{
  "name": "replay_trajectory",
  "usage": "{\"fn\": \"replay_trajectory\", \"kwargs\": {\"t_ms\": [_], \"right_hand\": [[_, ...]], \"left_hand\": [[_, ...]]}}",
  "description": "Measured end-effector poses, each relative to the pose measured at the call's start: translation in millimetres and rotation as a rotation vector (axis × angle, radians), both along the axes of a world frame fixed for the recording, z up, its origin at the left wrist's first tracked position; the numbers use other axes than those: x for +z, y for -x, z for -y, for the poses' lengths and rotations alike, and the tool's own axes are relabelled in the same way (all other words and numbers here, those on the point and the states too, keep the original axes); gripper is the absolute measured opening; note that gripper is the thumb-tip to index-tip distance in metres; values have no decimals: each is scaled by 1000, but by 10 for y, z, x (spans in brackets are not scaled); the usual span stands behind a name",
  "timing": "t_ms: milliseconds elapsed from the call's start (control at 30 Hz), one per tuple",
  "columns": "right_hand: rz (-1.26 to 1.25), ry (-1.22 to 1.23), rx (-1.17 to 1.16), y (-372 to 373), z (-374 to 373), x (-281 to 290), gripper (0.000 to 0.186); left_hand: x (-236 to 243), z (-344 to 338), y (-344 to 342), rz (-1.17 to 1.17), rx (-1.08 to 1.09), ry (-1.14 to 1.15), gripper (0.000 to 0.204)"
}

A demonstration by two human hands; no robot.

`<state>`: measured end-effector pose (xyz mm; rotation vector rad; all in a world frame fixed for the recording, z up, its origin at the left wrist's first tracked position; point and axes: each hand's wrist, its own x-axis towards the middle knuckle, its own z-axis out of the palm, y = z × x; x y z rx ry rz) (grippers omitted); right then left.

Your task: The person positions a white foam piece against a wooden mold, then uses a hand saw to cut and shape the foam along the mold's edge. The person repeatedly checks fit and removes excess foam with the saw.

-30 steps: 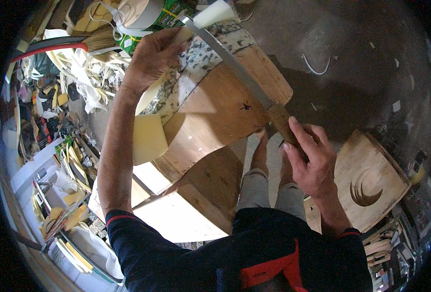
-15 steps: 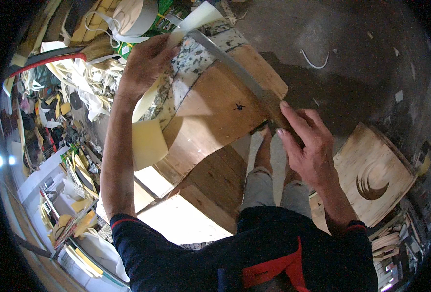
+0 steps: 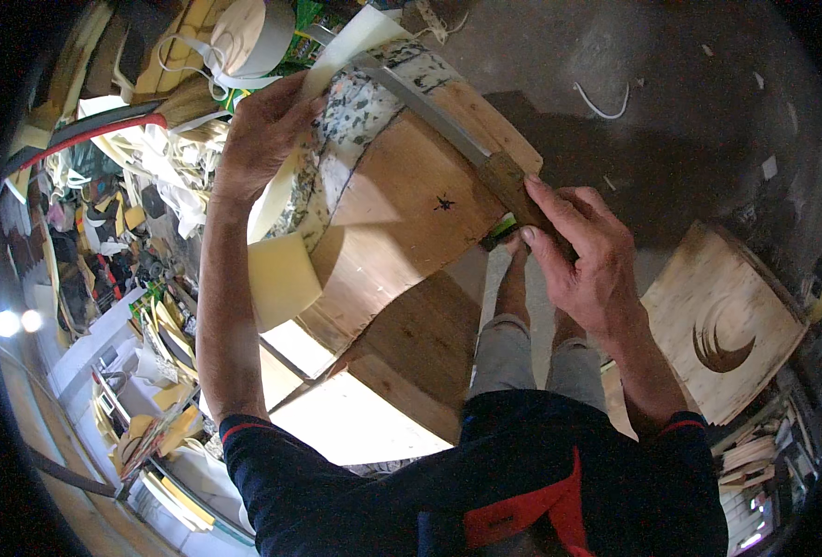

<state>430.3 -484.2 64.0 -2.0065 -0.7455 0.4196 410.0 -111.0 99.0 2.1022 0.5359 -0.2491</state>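
Observation:
My left hand [image 3: 260, 139] grips a pale foam strip [image 3: 349, 39] along the edge of a speckled foam pad [image 3: 357, 116] on a curved plywood piece [image 3: 411, 190]. My right hand [image 3: 583, 246] is closed on the wooden handle of a long knife [image 3: 439, 121]; its blade lies angled across the speckled foam toward the upper left, its far end against the pale strip. A yellow foam block [image 3: 281, 278] rests on the lower left of the plywood, beside my left forearm.
A wooden box [image 3: 355, 427] stands below the plywood piece. At the right is a board with a crescent cut-out [image 3: 680, 325]. Heaped foam scraps [image 3: 160, 176] fill the left, with a roll [image 3: 248, 37] at the top. A white loop [image 3: 601, 111] lies on the floor.
My right hand and the knife have shifted up and a little left. My left hand has moved down and left, and the pale strip now reaches further left over the blade's end.

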Motion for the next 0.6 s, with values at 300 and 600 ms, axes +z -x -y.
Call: {"fn": "replay_trajectory", "kwargs": {"t_ms": [300, 600], "right_hand": [[-88, 14, -2, -75, 94, 47, 46], [-159, -12, -13, -151, 186, 42, 44]], "left_hand": [[-66, 153, -288, 160, 104, 46, 58], [-144, 182, -401, 199, 56, -115, 46]]}}
